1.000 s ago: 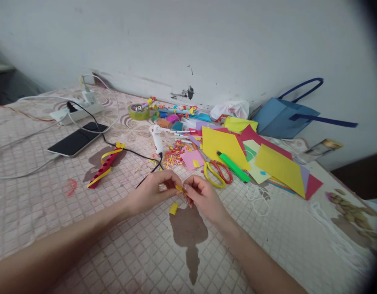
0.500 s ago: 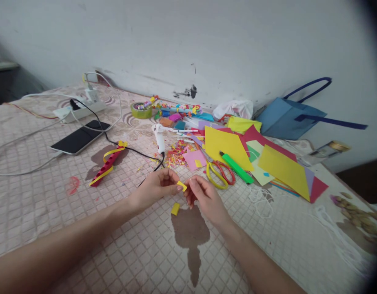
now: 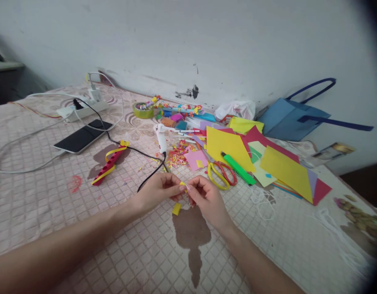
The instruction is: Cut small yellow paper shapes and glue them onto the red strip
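Several coloured sheets [image 3: 229, 148] and the scissors [image 3: 216, 164] lie beyond the right hand [image 3: 210, 200].

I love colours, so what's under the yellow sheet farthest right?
A red sheet, a purple sheet and a pale sheet peek out from under that yellow sheet. Anything it fully covers can't be seen.

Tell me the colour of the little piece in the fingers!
Yellow; head view shows the little piece best.
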Tool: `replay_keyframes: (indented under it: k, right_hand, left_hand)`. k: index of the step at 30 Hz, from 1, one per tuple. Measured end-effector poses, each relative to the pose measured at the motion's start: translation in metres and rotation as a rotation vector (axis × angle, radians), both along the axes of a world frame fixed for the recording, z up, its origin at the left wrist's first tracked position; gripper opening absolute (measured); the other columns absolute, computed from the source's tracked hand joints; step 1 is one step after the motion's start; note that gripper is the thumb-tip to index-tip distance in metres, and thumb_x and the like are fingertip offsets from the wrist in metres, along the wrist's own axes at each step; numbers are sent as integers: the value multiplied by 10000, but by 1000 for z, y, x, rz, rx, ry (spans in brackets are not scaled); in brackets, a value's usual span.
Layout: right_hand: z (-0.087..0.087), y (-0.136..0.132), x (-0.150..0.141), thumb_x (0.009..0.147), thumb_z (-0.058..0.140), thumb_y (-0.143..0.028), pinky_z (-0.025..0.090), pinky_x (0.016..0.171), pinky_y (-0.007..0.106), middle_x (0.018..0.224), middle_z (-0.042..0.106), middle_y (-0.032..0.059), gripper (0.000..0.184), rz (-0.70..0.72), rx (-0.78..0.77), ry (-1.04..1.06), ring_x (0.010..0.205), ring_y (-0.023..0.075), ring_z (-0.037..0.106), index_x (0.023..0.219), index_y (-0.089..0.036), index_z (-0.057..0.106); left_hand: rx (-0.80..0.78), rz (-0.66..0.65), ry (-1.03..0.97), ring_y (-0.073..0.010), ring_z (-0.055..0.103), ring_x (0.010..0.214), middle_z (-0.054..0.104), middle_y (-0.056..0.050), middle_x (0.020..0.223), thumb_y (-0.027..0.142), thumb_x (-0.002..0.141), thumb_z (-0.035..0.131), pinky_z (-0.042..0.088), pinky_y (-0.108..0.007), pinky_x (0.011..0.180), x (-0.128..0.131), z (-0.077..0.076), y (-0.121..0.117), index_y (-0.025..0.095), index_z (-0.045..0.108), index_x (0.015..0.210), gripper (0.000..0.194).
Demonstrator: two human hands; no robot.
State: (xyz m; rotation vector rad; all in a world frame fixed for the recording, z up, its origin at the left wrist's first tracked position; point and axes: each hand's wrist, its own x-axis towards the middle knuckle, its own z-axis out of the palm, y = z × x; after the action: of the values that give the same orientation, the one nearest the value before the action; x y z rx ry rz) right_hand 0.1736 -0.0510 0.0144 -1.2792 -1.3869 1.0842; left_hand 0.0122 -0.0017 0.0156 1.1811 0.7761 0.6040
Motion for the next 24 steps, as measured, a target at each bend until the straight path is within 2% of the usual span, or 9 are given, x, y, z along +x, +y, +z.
replay_keyframes:
  k: [13,24]
  right_hand:
    - [2,0,-1,887,450,-436,433,463,231,631,542,-17,286,49,-50,113,512,117,511,739,-206,534]
    - [-2,1,1,839,555,-361,418,474,226,576,530,-35,190,28,-38,47,493,108,498,743,-197,552]
  left_hand:
    - [7,26,-29,-83,577,590,640,11,669,308,720,676,450,-214,596,0,-1,-1,133,567,727,207]
    - [25,36,-26,-85,581,570,621,20,623,318,707,683,467,-220,586,0,-1,-1,138,556,686,221]
